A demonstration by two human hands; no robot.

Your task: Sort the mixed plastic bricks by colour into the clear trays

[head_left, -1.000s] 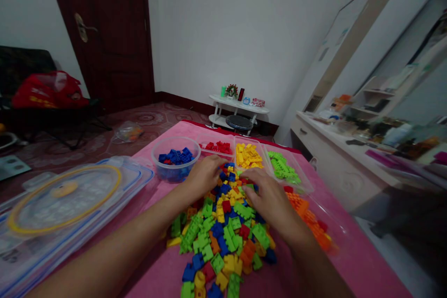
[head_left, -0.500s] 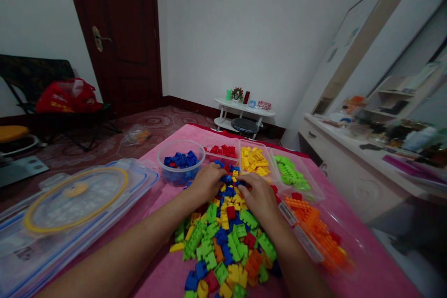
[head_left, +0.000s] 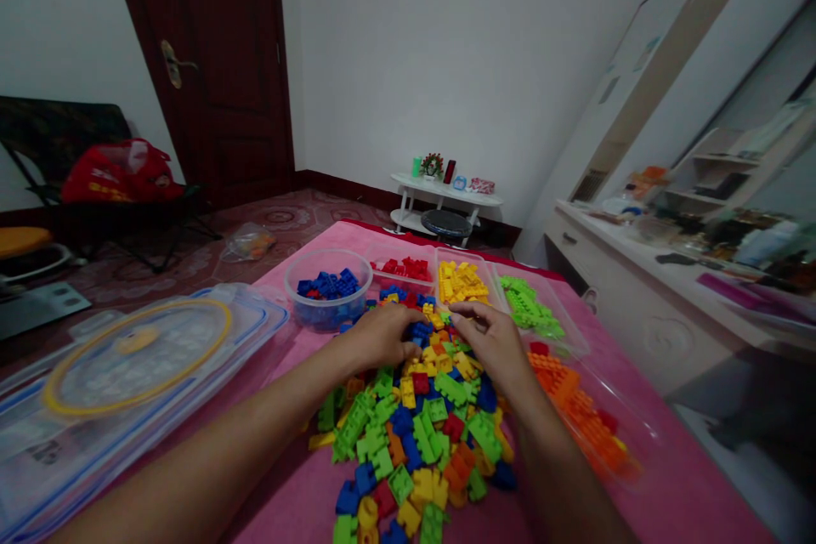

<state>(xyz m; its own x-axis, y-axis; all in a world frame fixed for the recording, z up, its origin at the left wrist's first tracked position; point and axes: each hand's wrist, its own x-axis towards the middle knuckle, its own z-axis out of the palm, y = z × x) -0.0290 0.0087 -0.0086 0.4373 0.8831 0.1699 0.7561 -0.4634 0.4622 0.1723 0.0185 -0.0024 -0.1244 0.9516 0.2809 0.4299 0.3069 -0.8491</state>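
Note:
A heap of mixed toy building bricks [head_left: 408,421] in green, yellow, blue, red and orange spreads across the pink cloth. Over the far left part of it is my left hand [head_left: 386,336], its thumb and fingers apart beside some blue bricks [head_left: 421,331]. My right hand [head_left: 490,344] reaches in from the other side, fingers curved and parted, the tips close to small yellow and green bricks. Part of the heap is hidden under both hands. Behind them stand a round tub of blue bricks [head_left: 328,285] and clear boxes with red bricks [head_left: 408,269], yellow bricks [head_left: 463,282] and green bricks [head_left: 529,306].
Orange bricks [head_left: 577,408] fill a clear box at the right, partly behind my right forearm. Large clear lids [head_left: 140,357] with blue edging lie at the left. Beyond the pink-covered table [head_left: 694,459] are a white stand [head_left: 446,189] and a dresser [head_left: 643,306].
My hands have moved slightly apart, and my right hand has shifted right and up. Bricks at the far end of the heap lie differently and more of them show between the hands.

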